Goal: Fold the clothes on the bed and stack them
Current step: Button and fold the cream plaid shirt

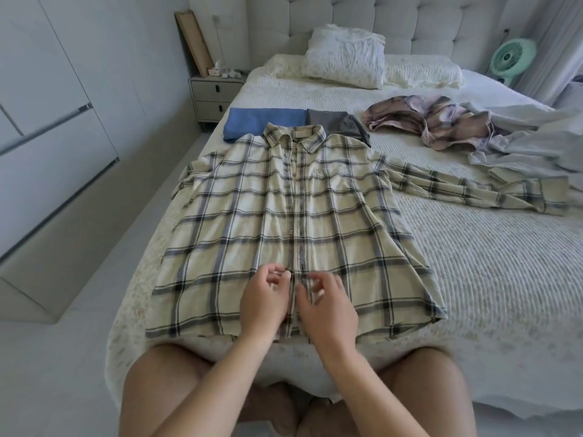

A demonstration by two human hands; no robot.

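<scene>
A cream plaid shirt [284, 222] lies flat and front up on the bed [473, 263], collar away from me, with its right sleeve stretched out to the right. My left hand [265, 301] and my right hand [326, 310] sit side by side low on the button placket, just above the hem. Both hands have curled fingers that pinch the placket fabric. Behind the collar lie a folded blue garment [258, 121] and a folded grey garment [337, 124], side by side. A crumpled pink plaid garment [441, 124] and a loose pale grey garment [530, 143] lie at the far right.
Pillows [347, 55] lean on the headboard. A nightstand [214, 96] stands left of the bed, white wardrobes [47, 121] line the left wall, and a green fan [512, 56] is at the back right. My knees rest at the bed's near edge.
</scene>
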